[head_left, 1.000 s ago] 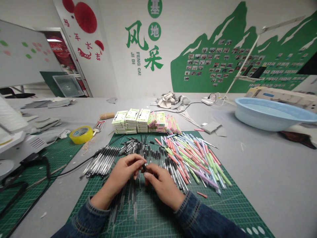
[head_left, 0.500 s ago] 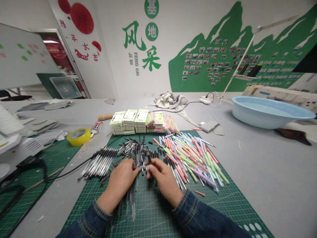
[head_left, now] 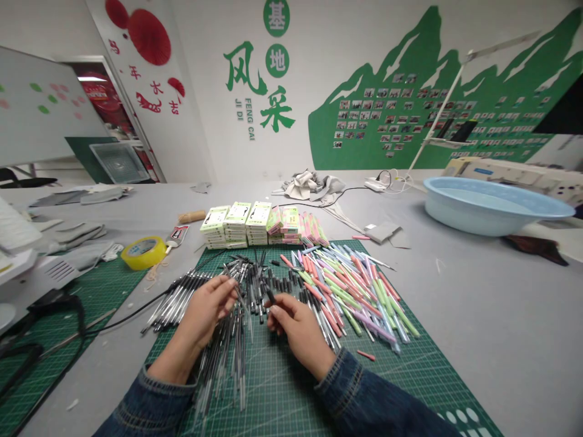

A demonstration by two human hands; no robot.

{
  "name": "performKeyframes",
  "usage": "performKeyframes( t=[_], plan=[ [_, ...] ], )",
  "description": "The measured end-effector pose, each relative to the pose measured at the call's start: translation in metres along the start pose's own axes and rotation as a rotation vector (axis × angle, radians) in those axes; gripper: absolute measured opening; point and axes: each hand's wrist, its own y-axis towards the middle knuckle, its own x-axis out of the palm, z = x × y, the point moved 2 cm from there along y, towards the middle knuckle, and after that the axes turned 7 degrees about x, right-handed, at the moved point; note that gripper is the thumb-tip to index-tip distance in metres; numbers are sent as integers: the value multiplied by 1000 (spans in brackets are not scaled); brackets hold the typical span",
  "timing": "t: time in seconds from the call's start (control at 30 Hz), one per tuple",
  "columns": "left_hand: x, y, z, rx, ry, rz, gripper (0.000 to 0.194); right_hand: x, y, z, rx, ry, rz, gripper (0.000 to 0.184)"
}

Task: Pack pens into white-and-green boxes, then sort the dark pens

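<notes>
My left hand (head_left: 207,314) pinches a thin pen refill (head_left: 246,306), raised and slanting above the dark pen parts. Below that hand, loose refills (head_left: 223,364) fan toward me. Just right of the mat's middle, my right hand (head_left: 296,328) is closed around a small black piece (head_left: 271,295) that looks like a pen cap; its lower part is hidden by my fingers. Clear-barrelled pens (head_left: 175,297) lie in a row on the left. Short black caps (head_left: 285,282) are grouped beyond my right hand. Pastel pens (head_left: 350,285) form a pile on the right.
The green cutting mat (head_left: 364,394) lies beneath the parts. Stacked small boxes (head_left: 237,221) line its far edge. Yellow tape (head_left: 144,252) and a black cord (head_left: 122,315) are on the left. A blue basin (head_left: 492,209) stands far right, with crumpled cloth (head_left: 303,185) at the back.
My left hand has lifted from the dark parts and moved left, now with a refill in its fingers. My right hand keeps the black piece and has barely moved.
</notes>
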Motion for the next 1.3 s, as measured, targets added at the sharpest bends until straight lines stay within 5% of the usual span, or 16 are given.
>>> performKeyframes(
  t=[0.1,0.27,0.43,0.53,0.7,0.93,1.1,1.3],
  plan=[
    [-3,-3,12,113,-276,90,24,1,0,-1,6,-50,-16,14],
    [-4,-5,16,169,-315,114,23,2,-1,-5,-13,-154,-6,15],
    [-22,5,6,162,74,176,26,-1,1,0,0,-80,41,18],
    [-27,10,-6,56,314,85,31,-2,2,4,9,-44,63,24],
    [-15,12,-21,43,659,-89,32,-1,3,4,5,-48,41,21],
    [5,11,-26,171,924,-78,30,-1,2,5,7,-48,52,20],
    [-23,14,-7,216,949,-47,24,-2,2,4,15,-47,56,21],
    [-62,14,2,97,942,-328,10,-1,1,3,11,-63,52,20]
  ],
)
